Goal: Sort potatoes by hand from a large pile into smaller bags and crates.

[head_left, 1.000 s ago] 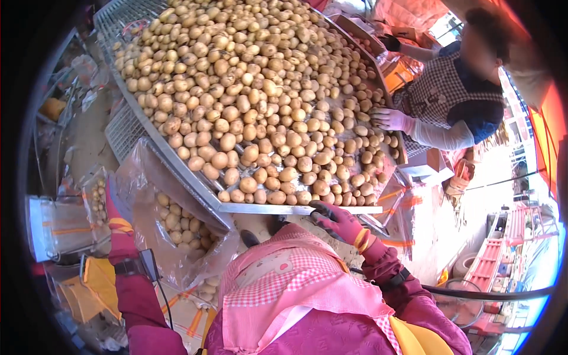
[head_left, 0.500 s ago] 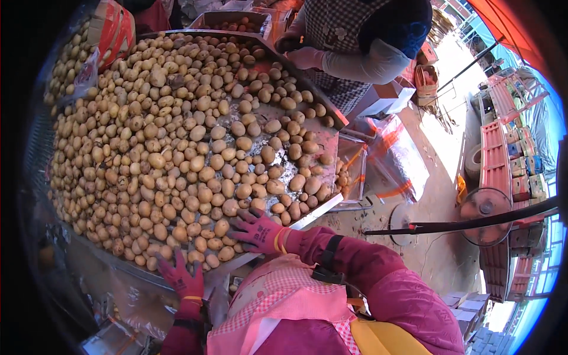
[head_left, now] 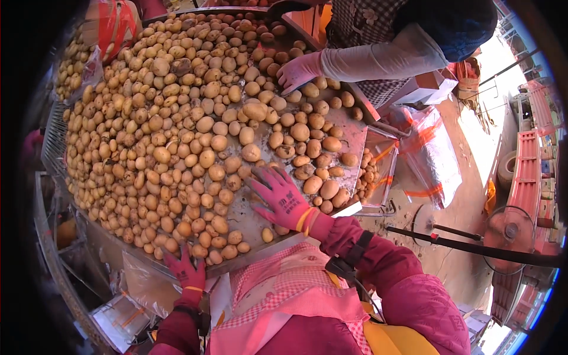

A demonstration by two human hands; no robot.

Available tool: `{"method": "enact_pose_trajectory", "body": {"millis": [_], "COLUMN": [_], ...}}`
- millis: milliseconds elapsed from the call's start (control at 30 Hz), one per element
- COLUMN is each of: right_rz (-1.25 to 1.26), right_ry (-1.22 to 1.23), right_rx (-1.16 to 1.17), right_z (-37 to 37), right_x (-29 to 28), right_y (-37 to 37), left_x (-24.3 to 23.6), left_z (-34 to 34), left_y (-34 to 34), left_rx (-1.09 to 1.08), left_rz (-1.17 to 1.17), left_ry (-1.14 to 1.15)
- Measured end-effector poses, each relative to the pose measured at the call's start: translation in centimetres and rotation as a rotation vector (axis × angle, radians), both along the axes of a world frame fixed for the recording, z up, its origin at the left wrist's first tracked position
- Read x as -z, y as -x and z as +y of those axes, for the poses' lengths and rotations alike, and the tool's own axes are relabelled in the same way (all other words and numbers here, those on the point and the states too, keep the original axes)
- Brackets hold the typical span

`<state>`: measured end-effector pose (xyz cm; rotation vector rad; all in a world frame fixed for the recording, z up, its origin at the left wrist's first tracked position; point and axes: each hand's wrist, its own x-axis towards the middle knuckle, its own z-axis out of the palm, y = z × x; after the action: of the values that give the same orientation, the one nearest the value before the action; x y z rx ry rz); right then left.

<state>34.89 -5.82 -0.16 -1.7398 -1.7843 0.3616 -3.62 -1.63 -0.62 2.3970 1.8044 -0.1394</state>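
A big metal sorting tray (head_left: 349, 208) holds a broad heap of round tan potatoes (head_left: 160, 154). My right hand (head_left: 279, 200), in a pink glove, lies spread over a bare patch of the tray, its fingertips beside several potatoes. Near the front edge, my left hand (head_left: 184, 267), also gloved in pink, reaches onto the potatoes with fingers apart. A pink checked apron covers my front just below the tray.
Across the tray, a co-worker's gloved hand (head_left: 296, 74) rests on potatoes. A red-striped sack (head_left: 112, 29) stands back left; a plastic-lined bin (head_left: 370, 171) of potatoes sits right. Beyond are a wrapped bundle (head_left: 429, 157), a black bar (head_left: 461, 242) and a fan (head_left: 509, 236).
My right hand has moved up and rightward across the tray, exposing bare metal behind it. The co-worker's hand has moved down onto the potatoes. The view has swung since a second ago.
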Motion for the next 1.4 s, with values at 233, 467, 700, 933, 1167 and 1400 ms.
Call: {"method": "enact_pose_trajectory", "body": {"millis": [233, 467, 700, 933, 1167, 1400], "right_rz": [-0.063, -0.093, -0.121, -0.043, -0.023, 0.272], "right_ry": [0.112, 0.106, 0.089, 0.110, 0.169, 0.474], "right_rx": [-0.028, -0.053, -0.055, -0.112, 0.510, 0.515], "right_z": [-12.9, -12.6, -12.7, -12.8, -7.8, 0.1], "right_x": [1.7, 2.6, 2.7, 2.1, 1.8, 5.1], "right_y": [-0.5, -0.2, -0.1, -1.1, -5.5, -9.5], "left_x": [-0.6, -1.8, -1.7, -0.3, 0.5, 1.4], "left_z": [-2.0, 11.4, 9.4, 1.1, -0.1, -0.8], "left_y": [-12.1, -18.4, -15.7, -5.8, -1.6, -3.2], "left_rx": [0.024, 0.461, 0.487, 0.447, 0.121, 0.220], "left_rz": [0.121, -0.292, -0.243, -0.204, -0.252, -0.152], "left_ry": [0.223, -0.031, -0.037, 0.107, -0.136, -0.094]}}
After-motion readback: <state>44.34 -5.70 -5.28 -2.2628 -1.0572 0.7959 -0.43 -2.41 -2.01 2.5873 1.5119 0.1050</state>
